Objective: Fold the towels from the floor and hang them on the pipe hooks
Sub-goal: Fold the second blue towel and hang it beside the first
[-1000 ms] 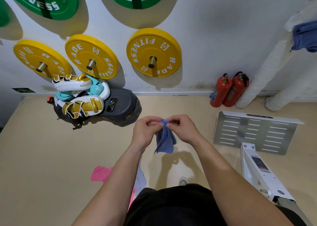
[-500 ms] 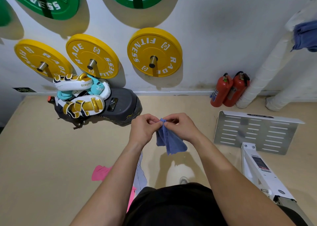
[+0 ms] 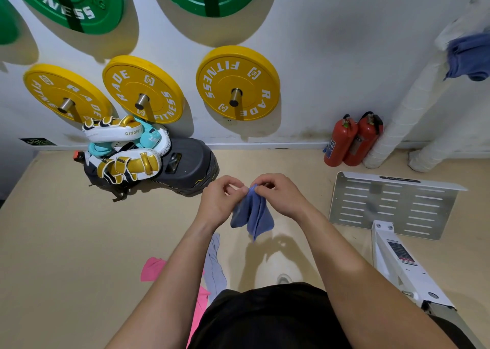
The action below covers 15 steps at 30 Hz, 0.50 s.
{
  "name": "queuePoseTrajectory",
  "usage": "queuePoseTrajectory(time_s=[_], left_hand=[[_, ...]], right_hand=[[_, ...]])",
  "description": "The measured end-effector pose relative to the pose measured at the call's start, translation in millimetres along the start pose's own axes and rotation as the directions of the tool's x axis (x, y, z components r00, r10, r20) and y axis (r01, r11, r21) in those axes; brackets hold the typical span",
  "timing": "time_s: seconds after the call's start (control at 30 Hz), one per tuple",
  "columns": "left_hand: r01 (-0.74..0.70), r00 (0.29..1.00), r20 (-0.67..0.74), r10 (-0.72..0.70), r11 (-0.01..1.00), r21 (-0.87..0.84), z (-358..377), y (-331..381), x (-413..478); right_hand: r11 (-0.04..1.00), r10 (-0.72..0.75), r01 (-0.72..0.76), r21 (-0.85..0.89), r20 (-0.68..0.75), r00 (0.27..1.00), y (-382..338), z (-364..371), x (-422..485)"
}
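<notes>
Head view: left hand [image 3: 220,205] and right hand [image 3: 278,197], fingers curled, each pinch the top edge of a small blue cloth towel [image 3: 252,216], which hangs in the air above the beige floor [image 3: 79,242]. Its layers look uneven, so the fold may skew; a loosened pinch would drop it beside the pink towel [image 3: 153,269] and grey towel [image 3: 214,266] below.

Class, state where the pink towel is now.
In the head view the pink towel lies on the floor, lower left of centre, partly hidden by the left forearm, beside the grey towel.
</notes>
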State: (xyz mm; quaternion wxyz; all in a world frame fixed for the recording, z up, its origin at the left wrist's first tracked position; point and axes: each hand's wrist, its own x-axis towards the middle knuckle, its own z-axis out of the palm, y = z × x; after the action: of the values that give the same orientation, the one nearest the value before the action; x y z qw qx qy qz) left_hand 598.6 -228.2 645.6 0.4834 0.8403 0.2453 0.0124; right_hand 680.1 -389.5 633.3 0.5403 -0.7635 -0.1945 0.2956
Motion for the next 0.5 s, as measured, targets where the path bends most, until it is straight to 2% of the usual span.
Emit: queuePoseTrajectory(time_s=[0.17, 0.3, 0.5], left_hand=[[-0.082, 0.992, 0.100, 0.081, 0.997, 0.010, -1, -4, 0], [-0.064, 0.993, 0.097, 0.065, 0.998, -0.015, 3, -11, -1], [-0.031, 0.998, 0.051, 0.029, 0.998, 0.046, 12, -29, -6]], right_hand=[[1.000, -0.019, 0.019, 0.003, 0.022, 1.000, -7, -1, 0], [0.999, -0.030, 0.030, -0.021, -0.022, 0.999, -12, -3, 0], [0.983, -0.157, 0.143, -0.119, -0.117, 0.981, -24, -15, -3]])
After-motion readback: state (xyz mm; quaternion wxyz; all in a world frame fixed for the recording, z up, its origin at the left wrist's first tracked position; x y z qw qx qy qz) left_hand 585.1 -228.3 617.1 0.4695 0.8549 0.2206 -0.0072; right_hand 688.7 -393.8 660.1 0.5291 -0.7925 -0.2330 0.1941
